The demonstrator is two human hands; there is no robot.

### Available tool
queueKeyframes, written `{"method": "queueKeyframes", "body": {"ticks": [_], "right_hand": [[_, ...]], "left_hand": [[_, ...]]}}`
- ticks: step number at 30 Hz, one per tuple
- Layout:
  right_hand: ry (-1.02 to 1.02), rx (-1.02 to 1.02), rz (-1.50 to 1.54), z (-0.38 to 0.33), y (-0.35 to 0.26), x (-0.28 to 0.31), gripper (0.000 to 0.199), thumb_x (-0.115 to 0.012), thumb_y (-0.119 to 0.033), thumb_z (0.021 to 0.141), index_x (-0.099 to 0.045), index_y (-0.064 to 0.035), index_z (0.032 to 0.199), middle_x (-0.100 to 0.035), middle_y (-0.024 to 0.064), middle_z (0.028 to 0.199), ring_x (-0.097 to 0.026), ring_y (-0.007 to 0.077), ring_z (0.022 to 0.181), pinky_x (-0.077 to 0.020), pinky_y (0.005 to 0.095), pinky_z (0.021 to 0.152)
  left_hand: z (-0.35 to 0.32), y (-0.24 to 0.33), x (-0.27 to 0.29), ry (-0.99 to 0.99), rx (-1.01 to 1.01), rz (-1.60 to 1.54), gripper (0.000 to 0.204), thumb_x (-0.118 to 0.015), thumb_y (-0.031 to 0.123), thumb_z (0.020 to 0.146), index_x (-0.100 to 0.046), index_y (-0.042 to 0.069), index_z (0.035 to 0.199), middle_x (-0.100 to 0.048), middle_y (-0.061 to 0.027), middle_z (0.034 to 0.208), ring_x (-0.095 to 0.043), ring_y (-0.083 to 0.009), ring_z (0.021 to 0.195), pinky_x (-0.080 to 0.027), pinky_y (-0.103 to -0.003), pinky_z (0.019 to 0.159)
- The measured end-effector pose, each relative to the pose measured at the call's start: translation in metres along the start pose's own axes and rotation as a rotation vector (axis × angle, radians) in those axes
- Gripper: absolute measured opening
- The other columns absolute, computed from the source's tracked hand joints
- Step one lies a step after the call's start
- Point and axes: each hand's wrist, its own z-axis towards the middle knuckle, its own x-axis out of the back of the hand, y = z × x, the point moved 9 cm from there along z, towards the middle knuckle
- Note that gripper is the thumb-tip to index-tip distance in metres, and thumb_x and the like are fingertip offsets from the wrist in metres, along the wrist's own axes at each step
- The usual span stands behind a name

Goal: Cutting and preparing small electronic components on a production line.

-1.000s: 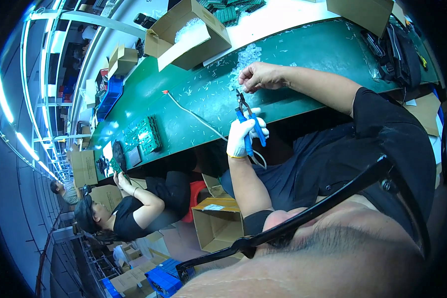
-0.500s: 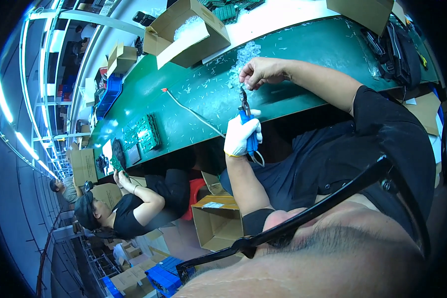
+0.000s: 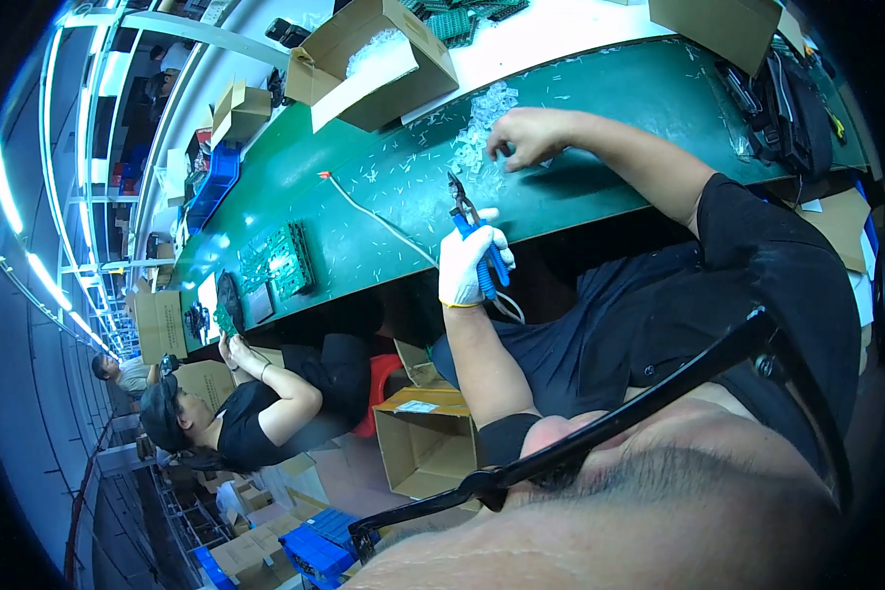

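My left hand (image 3: 469, 264), in a white glove, is closed round the blue handles of a pair of cutting pliers (image 3: 461, 200). The pliers' jaws stand slightly apart and point up over the green table. My bare right hand (image 3: 535, 136) hovers farther right, its fingers curled loosely with thumb and fingertips apart. I make out nothing in that hand. A heap of small clear plastic pieces (image 3: 490, 104) lies just beyond its fingers. Thin pale offcuts are scattered over the green tabletop (image 3: 600, 88).
A grey hose (image 3: 372, 213) with a red tip crosses the table. An open carton (image 3: 393, 84) stands at the far edge, and a black bag (image 3: 782, 113) lies at right. At left, a co-worker (image 3: 236, 413) holds a green circuit board near stacked boards (image 3: 290, 261).
My right hand has moved right, away from the pliers' tip, and its pinch has loosened. The pliers have tilted left and drawn slightly back in my left hand.
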Motion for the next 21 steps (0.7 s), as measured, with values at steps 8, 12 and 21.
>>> {"method": "queueKeyframes", "body": {"ticks": [8,12,21], "right_hand": [[0.364,0.081,-0.18,0.02,-0.016,-0.027,0.018,-0.066,-0.011,0.086,-0.07,-0.0051,0.103,-0.058,0.0178,0.101,-0.062,0.0383,0.101,-0.0498,0.051,0.084],[0.44,0.144,-0.105,0.018,-0.006,-0.018,0.017,-0.066,-0.012,0.087,-0.07,-0.0054,0.102,-0.062,0.0195,0.101,-0.062,0.0402,0.1,-0.0503,0.0489,0.084],[0.044,-0.233,1.068,0.003,0.002,-0.023,0.007,-0.064,-0.01,0.098,-0.066,-0.0033,0.1,-0.065,0.0023,0.087,-0.064,0.0102,0.077,-0.0542,0.0245,0.068]], "left_hand": [[0.006,-0.006,-0.008,-0.033,0.028,0.026,0.04,-0.063,0.008,0.094,-0.056,-0.008,0.13,-0.068,-0.0113,0.083,-0.068,-0.0212,0.063,-0.058,-0.033,0.059],[0.009,-0.013,-0.002,-0.026,0.05,0.015,0.042,-0.064,0.01,0.094,-0.054,-0.009,0.131,-0.069,-0.013,0.084,-0.068,-0.0229,0.064,-0.059,-0.034,0.06],[0.011,-0.021,-0.01,-0.134,0.101,-0.113,0.054,-0.067,0.019,0.093,-0.05,-0.011,0.135,-0.07,-0.0176,0.091,-0.072,-0.0284,0.074,-0.061,-0.042,0.068]]}}
